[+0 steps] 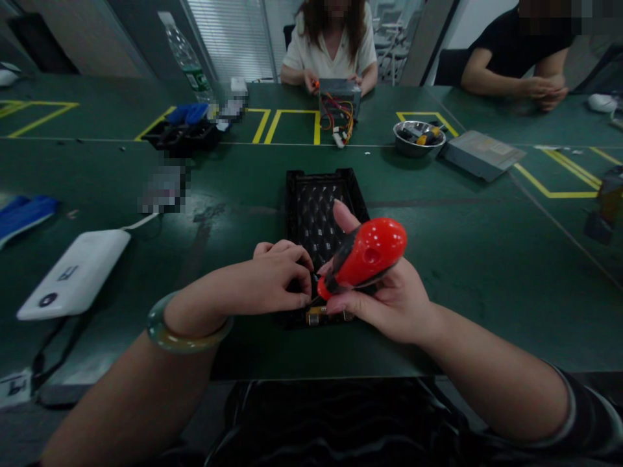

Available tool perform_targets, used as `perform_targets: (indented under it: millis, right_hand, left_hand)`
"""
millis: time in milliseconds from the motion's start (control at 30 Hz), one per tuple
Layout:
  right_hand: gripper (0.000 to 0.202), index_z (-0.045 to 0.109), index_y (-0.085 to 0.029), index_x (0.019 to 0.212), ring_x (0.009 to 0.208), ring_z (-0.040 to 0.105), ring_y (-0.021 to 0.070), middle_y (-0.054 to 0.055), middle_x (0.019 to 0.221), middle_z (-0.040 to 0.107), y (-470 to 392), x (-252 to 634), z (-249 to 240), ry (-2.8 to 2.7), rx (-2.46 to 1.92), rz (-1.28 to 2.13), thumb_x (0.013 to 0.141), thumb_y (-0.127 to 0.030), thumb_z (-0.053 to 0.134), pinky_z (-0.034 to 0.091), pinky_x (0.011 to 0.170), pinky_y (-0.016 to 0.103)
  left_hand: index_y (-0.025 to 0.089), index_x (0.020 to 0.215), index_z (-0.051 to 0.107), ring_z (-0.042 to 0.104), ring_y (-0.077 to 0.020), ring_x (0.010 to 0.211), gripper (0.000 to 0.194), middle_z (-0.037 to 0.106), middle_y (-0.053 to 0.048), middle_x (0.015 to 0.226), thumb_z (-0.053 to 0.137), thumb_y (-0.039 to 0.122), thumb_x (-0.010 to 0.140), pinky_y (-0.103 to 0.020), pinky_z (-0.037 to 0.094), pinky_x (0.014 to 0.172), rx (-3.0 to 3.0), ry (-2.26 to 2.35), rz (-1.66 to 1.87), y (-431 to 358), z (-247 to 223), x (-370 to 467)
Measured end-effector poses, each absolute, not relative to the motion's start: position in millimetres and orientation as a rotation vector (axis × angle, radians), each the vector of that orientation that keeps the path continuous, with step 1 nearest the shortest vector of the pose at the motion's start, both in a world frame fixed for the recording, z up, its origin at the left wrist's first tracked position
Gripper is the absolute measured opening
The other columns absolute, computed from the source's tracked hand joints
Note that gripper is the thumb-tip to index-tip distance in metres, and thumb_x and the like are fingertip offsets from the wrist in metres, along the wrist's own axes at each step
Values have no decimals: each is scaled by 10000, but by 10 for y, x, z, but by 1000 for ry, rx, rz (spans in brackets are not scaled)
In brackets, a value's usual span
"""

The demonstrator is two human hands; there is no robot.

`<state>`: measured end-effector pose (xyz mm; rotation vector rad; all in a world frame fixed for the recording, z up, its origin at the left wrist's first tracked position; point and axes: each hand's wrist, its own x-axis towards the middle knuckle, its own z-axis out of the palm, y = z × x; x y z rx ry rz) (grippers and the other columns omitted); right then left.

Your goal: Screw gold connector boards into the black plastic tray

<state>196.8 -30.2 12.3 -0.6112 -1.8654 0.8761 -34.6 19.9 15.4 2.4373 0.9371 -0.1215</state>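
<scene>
A black tray (pixel 320 207) with a patterned floor lies in front of me, and some brown and metallic parts (pixel 318 316) show at its near end. My right hand (pixel 394 298) is wrapped round a red and black screwdriver (pixel 372 253), its handle tilted up to the right. The screwdriver's tip is hidden near the fingers of my left hand. Over the tray's near left side, my left hand (pixel 282 275) is closed, fingers curled and pressed down; what they hold, if anything, is too small to name.
A white power bank (pixel 78 275) with a cable lies left, near a blue glove (pixel 29 214). Farther back are a black box with blue gloves (pixel 182 133), a bottle (pixel 187 61), a metal bowl (pixel 418 148) and a grey metal case (pixel 481 154). Two people sit opposite, one holding a wired metal box (pixel 339 94).
</scene>
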Motion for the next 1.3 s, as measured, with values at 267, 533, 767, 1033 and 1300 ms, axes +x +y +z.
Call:
perform_targets:
  millis: [267,533,767,1033,1300]
  right_hand:
    - [392,566,-213,1336,979,695,224,106,1142,708,-331,1981,151,-1878,-677,933,959,-268,657,609,914,406]
    - [424,658,-246,1249,1230,650,285,93,1381,650,-287,1984,142,-1876,-707,804,855,-293,806,544,1113,499]
    - [312,584,-239,1235,995,705,231,91,1133,707,-322,1983,174,-1897,-723,819,933,-246,661,640,894,408]
    - [359,678,-250,1100,1149,675,277,92,1274,685,-279,1985,144,-1863,-732,776,804,-342,859,535,1129,508]
    - [390,576,-240,1307,1024,708,223,67,1113,720,-320,1972,143,-1805,-761,886,932,-247,681,590,1035,435]
  left_hand:
    - [254,918,778,495,-314,1258,217,639,-51,1301,665,439,930,-446,321,1040,2500,970,-179,167,217,-317]
    - [275,1007,788,521,-303,1215,231,657,-51,1247,675,455,919,-429,357,1020,2491,955,-122,180,194,-329]
    - [271,929,784,489,-326,1272,224,635,-45,1317,662,458,925,-463,320,1071,2506,946,-129,187,162,-343]
    - [278,931,783,515,-307,1211,225,657,-38,1217,672,474,923,-452,335,1015,2481,943,-138,190,199,-334]
    - [290,955,782,473,-309,1285,182,632,-32,1298,676,433,919,-481,284,1046,2491,949,-169,193,172,-336]
